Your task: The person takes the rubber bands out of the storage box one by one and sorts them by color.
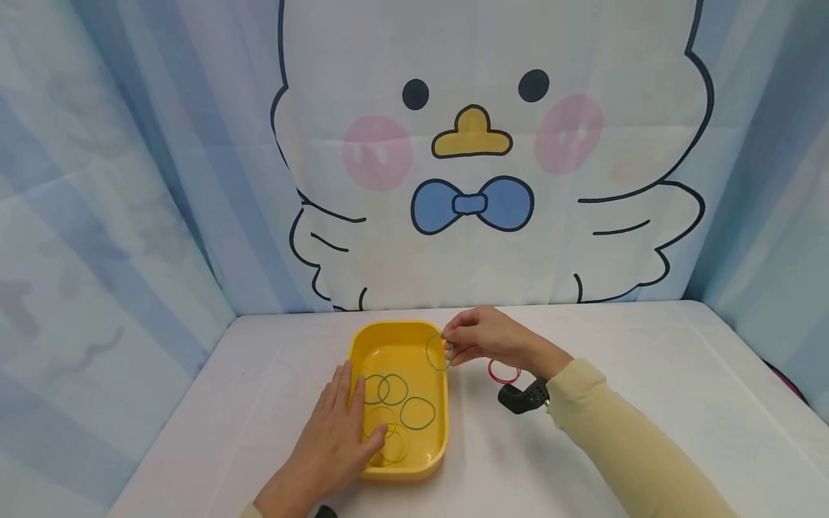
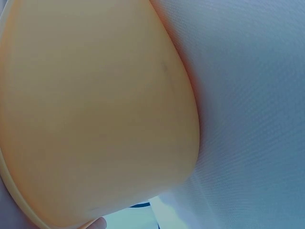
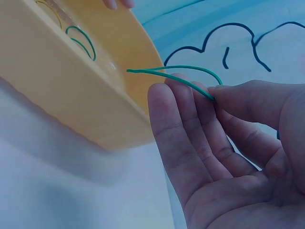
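Observation:
A yellow tray (image 1: 424, 450) stands on the white table. My left hand (image 1: 333, 432) rests on its left rim with straight fingers, the thumb reaching over the inside. At the tray's far right corner, my right hand (image 1: 482, 338) pinches a thin green rubber band (image 3: 164, 75) between thumb and fingers; the band hangs above the tray's rim. Several loose bands lie on the tray floor: green ones (image 1: 417, 429) near the middle and yellow ones (image 1: 409, 442) nearer me, partly under the left thumb. The left wrist view shows mainly the tray's outer wall (image 2: 95, 95).
Red bands (image 1: 505, 382) lie on the table (image 1: 615, 352) right of the tray, below my right wrist. A dark device (image 1: 523, 397) is strapped to that wrist. A curtain (image 1: 479, 266) printed with a cartoon bird hangs behind the table, with more fabric along both sides.

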The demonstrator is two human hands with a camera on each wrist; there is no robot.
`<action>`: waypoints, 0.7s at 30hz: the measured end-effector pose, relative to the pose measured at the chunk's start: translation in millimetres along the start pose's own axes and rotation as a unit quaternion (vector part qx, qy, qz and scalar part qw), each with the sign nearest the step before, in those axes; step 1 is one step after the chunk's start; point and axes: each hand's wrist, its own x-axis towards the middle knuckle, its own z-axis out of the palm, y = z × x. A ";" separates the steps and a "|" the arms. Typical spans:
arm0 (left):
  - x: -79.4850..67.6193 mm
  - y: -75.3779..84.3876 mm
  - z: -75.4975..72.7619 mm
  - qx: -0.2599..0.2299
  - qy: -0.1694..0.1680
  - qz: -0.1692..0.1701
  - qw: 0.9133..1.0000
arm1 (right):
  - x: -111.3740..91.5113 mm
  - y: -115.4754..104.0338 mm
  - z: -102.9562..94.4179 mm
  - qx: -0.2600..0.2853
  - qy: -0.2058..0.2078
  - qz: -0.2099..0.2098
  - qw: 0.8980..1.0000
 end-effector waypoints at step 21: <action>-0.5 -1.6 0.3 -0.003 0.003 0.007 1.000 | -31.5 33.2 -38.9 0.009 0.034 0.011 0.999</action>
